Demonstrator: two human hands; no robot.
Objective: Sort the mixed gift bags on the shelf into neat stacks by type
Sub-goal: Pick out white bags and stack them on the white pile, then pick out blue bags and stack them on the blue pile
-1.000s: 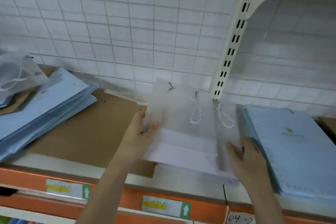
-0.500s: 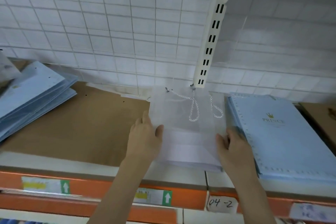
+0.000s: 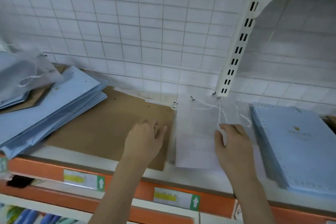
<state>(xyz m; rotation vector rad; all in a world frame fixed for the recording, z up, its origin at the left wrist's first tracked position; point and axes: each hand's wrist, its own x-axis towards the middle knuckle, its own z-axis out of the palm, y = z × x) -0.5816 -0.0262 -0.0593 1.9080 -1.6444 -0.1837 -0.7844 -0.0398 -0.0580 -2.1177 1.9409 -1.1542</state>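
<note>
A stack of translucent white gift bags (image 3: 195, 132) with twisted cord handles lies flat on the shelf, right of centre. My right hand (image 3: 231, 143) rests flat on top of this stack. My left hand (image 3: 145, 138) lies just left of it on a brown cardboard sheet (image 3: 101, 129), fingers relaxed and holding nothing. A neat stack of light blue bags (image 3: 298, 143) with a gold crown print sits to the right. A slumped pile of blue bags (image 3: 52, 107) lies at the left, with one translucent bag (image 3: 23, 76) on top of it.
A white slotted upright (image 3: 238, 45) stands behind the white stack against the wire grid and tiled wall. The shelf's orange front edge (image 3: 127, 185) carries price labels. A lower shelf shows at the bottom left.
My left hand has let go of the white stack's left edge and moved left onto the cardboard. My right hand has shifted from the right edge onto the top of the stack.
</note>
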